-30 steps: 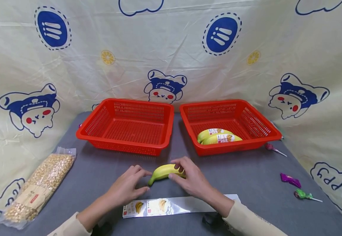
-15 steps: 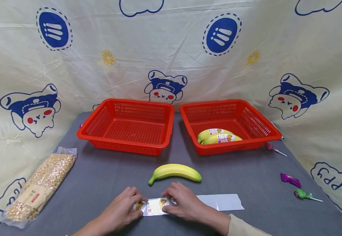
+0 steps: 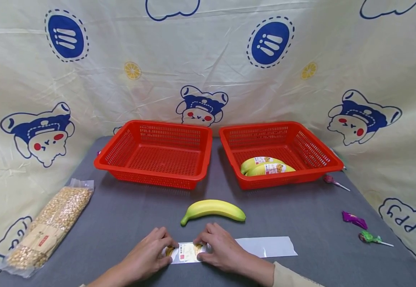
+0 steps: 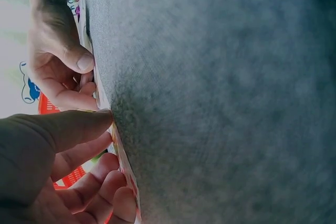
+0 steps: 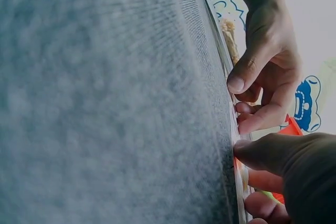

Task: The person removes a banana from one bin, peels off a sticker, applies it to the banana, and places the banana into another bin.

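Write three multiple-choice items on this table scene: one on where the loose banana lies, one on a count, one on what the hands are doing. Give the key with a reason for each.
1. Where is the unwrapped banana?
A. In the left basket
B. On the grey table, between the baskets and the hands
C. On the bag of kernels

2. How many wrapped bananas lie in the right basket?
A. None
B. Two
C. Five

3. What are the two hands doing?
A. Both pinch the printed end of the plastic sleeve
B. Both hang idle over the table
C. Both lift a basket

Key: 1 B, it rests on the bare table in front of the baskets. 2 B, two labelled bananas lie side by side. 3 A, the left hand and right hand have their fingers on the sleeve.
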The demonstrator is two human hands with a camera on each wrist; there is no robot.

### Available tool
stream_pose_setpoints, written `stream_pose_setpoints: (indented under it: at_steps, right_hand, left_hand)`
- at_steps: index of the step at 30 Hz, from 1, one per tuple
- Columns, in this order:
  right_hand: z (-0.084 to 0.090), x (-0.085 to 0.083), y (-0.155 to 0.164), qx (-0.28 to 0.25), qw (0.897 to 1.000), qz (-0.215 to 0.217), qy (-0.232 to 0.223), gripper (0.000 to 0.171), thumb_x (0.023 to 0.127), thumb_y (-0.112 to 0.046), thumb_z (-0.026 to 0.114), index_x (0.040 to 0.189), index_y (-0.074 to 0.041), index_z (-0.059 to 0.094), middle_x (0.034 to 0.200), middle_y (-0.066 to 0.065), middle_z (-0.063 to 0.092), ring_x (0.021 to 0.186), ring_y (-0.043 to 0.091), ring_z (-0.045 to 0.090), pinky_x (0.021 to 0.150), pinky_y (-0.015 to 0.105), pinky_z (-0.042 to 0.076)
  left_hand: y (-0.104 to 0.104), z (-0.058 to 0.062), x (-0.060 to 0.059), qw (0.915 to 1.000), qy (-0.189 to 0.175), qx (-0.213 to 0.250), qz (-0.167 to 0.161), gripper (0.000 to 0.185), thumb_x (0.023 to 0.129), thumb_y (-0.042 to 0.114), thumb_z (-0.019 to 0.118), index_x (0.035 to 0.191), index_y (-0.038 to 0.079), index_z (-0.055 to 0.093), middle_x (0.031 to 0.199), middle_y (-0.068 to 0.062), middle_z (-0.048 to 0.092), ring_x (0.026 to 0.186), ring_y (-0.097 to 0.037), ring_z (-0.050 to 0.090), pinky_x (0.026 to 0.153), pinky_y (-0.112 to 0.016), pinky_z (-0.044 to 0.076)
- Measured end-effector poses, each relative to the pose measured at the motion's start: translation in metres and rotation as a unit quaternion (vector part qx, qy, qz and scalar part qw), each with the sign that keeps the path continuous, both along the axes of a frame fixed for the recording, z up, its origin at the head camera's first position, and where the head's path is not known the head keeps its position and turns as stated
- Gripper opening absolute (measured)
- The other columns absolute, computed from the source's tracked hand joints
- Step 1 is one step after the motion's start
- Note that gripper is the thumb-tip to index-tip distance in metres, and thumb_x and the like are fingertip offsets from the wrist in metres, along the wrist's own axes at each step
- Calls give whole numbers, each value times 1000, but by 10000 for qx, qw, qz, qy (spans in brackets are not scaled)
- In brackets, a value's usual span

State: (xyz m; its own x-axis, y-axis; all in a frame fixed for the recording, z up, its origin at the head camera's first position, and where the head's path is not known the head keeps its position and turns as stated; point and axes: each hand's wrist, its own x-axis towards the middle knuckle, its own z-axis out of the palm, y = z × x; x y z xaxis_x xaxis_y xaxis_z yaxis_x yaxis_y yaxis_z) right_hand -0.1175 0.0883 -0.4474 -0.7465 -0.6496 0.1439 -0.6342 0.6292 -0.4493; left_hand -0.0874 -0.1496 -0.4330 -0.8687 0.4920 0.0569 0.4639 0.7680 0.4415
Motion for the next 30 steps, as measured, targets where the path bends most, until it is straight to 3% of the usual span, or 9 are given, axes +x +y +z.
stream_pose_setpoints:
  at_steps: [6,11,16,19,24,30]
  right_hand:
    - [0,2,-2,-34,9998,82,195,24,72,-23,77,93,-25,64,85,-10,49,84,2,43,71,15,36]
    - [1,2,-4,-23,9998,189,77,23,75,-20,74,93,-26,61,84,-11,53,82,1,44,70,15,37]
    - [-1,1,-4,-310,9993,207,-27,26,76,-11,70,98,-21,60,77,-12,54,75,-2,42,67,11,33]
    - [-2,1,-4,-474,9988,104,23,22,74,-8,68,92,-18,62,73,-12,53,72,-3,40,65,10,31]
    - [-2,-1,-5,-356,9993,-73,-61,12,73,-13,71,79,-21,64,69,-14,52,70,-4,38,63,10,30]
    - [-3,-3,-4,-529,9983,-107,-234,11,74,-17,75,76,-22,64,69,-15,53,69,-4,39,63,10,31]
  left_hand:
    - [0,-1,0,10000,-28,23,34,22,76,19,75,97,21,69,89,12,51,78,-1,38,63,-17,31]
    - [-1,-1,0,9999,-116,44,37,21,76,19,75,97,21,69,89,12,50,78,-1,38,62,-17,31]
    - [-1,-1,-1,9999,-94,42,37,22,76,19,75,97,21,69,89,12,49,78,-2,38,63,-17,31]
    - [-1,0,-1,9998,-192,31,55,22,76,19,75,98,21,69,89,12,49,79,-2,38,63,-18,31]
    - [-1,0,-1,9997,-231,14,68,23,76,19,75,98,20,69,89,12,49,79,-2,38,64,-18,31]
    - [-1,-1,-1,9998,-151,-10,105,22,75,18,75,96,20,69,88,12,49,79,-2,38,63,-17,31]
